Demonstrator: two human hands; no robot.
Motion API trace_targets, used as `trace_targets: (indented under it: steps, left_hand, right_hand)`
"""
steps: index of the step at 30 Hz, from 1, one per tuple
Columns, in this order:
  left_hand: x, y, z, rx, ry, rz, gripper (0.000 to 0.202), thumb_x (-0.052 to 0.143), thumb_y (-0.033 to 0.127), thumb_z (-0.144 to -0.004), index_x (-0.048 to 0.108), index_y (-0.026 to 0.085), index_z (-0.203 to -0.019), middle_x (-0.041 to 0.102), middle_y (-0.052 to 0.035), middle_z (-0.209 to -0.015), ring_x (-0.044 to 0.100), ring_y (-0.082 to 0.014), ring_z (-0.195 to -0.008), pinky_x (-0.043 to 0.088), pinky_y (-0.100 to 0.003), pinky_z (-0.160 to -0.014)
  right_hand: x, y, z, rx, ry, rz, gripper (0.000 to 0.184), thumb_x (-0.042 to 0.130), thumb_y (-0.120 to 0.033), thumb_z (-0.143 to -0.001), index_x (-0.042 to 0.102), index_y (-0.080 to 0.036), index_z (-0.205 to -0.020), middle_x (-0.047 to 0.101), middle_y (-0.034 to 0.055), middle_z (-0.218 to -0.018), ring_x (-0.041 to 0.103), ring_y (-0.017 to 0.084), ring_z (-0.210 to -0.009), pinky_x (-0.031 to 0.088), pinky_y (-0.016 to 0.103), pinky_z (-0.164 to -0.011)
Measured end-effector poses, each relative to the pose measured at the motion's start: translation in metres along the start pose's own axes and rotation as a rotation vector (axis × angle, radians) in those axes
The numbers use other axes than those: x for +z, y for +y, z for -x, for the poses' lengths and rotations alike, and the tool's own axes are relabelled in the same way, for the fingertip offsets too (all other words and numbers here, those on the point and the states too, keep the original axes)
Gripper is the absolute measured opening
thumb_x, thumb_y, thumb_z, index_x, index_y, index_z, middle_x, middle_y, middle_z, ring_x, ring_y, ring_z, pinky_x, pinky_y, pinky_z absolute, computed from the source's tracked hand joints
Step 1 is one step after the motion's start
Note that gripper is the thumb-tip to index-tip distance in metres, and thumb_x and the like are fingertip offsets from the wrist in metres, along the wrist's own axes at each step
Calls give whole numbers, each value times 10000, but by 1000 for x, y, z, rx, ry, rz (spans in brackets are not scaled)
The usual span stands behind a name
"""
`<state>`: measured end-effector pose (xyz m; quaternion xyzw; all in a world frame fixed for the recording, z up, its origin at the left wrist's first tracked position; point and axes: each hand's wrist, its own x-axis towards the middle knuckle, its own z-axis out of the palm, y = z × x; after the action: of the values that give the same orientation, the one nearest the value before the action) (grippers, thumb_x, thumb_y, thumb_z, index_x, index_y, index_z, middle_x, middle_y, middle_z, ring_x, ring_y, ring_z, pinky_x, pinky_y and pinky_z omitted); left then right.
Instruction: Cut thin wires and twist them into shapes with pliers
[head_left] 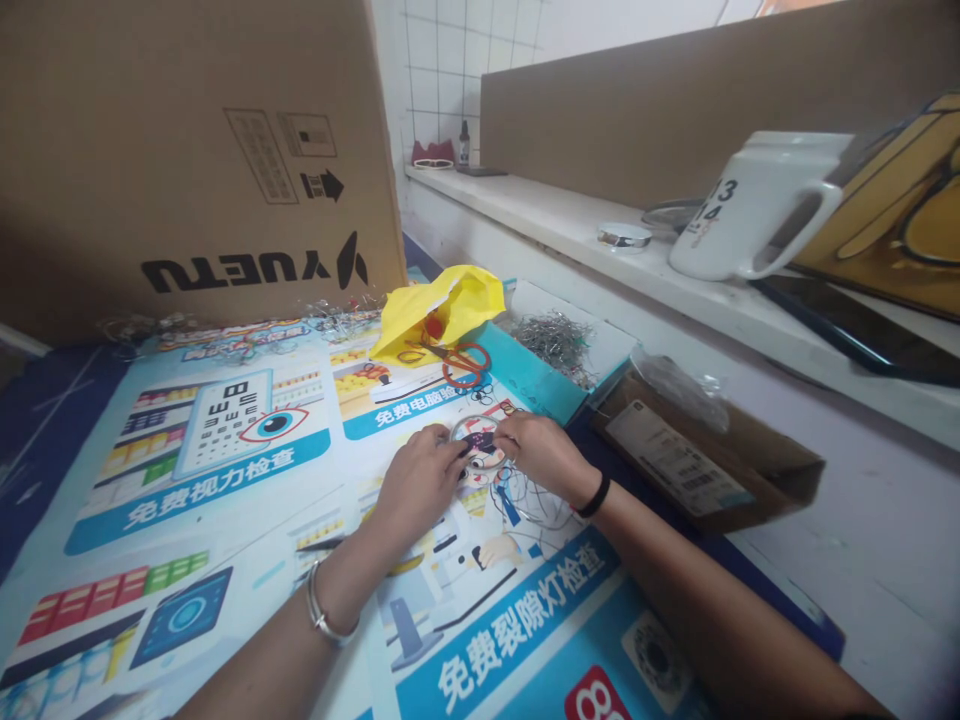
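Note:
Both hands meet over the printed sheet (277,530) on the table. My left hand (421,472) is closed, its fingertips pinching the left side of a thin silvery wire ring (469,420) with a small dark piece (480,441) in its middle. On the right side of the ring, my right hand (546,455) has thumb and fingers pressed together. Fingers cover part of the ring, so its exact kind is unclear. Loose thin wires (536,505) lie under my right wrist. Beyond the hands are orange-handled scissors (466,366). A dark pointed tool (322,545) lies partly behind my left forearm.
A crumpled yellow bag (450,300) lies behind the scissors, beside a light-blue box (525,375) of tangled wire pieces (551,343). An open cardboard box (675,465) stands right. A large carton (195,150) rises at back left. The ledge (555,215) holds a white mug (739,215).

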<state>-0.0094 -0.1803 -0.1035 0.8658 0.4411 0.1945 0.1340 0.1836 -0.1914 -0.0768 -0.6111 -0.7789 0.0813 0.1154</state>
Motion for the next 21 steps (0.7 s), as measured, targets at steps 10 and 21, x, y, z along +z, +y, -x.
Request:
trace_targets:
  steps: [10, 21]
  left_hand:
    - [-1, 2, 0, 26, -3, -64, 308, 394, 295, -903, 631, 238, -1091, 552, -90, -1079, 516, -217, -955, 433, -357, -833]
    - [1, 1, 0, 22, 12, -75, 317, 392, 298, -903, 635, 224, -1093, 564, -100, -1064, 517, -224, -931, 439, -363, -812]
  right_hand:
    - [2, -4, 0, -6, 41, 32, 155, 490, -194, -850, 616, -155, -769, 625, 64, -838, 557, 143, -820, 370, 213, -717]
    - [14, -4, -1, -46, 68, 112, 210, 446, -235, -882, 610, -171, -767, 625, 57, -825, 551, 144, -771, 355, 231, -673]
